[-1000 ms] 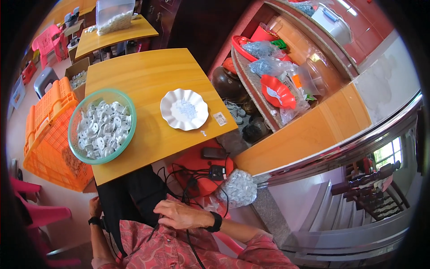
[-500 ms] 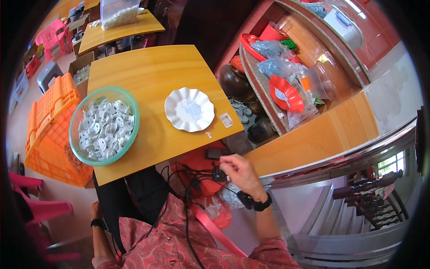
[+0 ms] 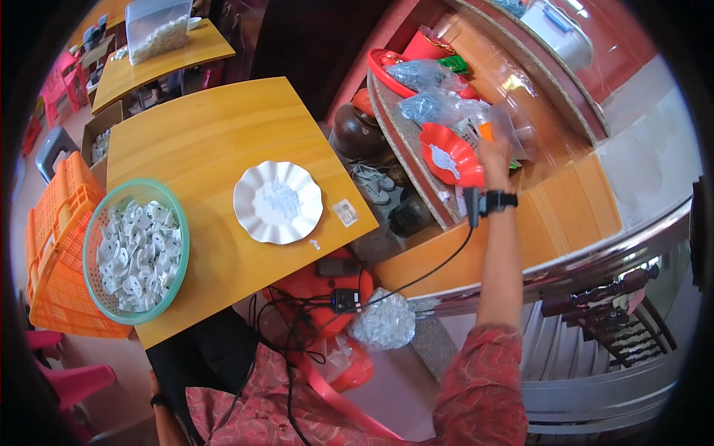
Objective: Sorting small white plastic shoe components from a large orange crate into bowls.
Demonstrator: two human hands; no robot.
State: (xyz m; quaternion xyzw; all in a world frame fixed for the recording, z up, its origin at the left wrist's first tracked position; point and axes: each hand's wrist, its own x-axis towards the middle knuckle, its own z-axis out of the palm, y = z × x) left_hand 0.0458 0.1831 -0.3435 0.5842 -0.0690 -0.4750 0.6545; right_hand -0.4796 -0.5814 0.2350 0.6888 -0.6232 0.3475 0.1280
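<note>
Right hand (image 3: 494, 154): The arm is stretched far out over the stone-edged ledge (image 3: 407, 132), and the hand is held by the edge of the red wavy dish. Whether the dish is touched cannot be told. The fingers are blurred, so whether they are spread, pressed together or pinching something cannot be told.

Red wavy dish (image 3: 462, 143): It is set on the ledge beside clear bags. Its pale bits (image 3: 444, 160) are maybe kept from sliding off by the raised rim.

Left hand (image 3: 154, 383): It is held low beside the dark trouser leg (image 3: 197, 357). It is mostly hidden, so how its fingers are bent cannot be told.

White wavy plate (image 3: 248, 215): It is placed on the yellow table (image 3: 178, 126), perhaps so that it can be reached easily. Small light-blue bits (image 3: 281, 199) are gathered in its middle.

Green basket (image 3: 136, 319): It is put on the table's left side and filled with white plastic parts (image 3: 137, 256). Spills are maybe stopped by its deep sides.

Black cord (image 3: 422, 278): It is hung loosely up to the right wrist, perhaps so that the arm is not tugged.
</note>
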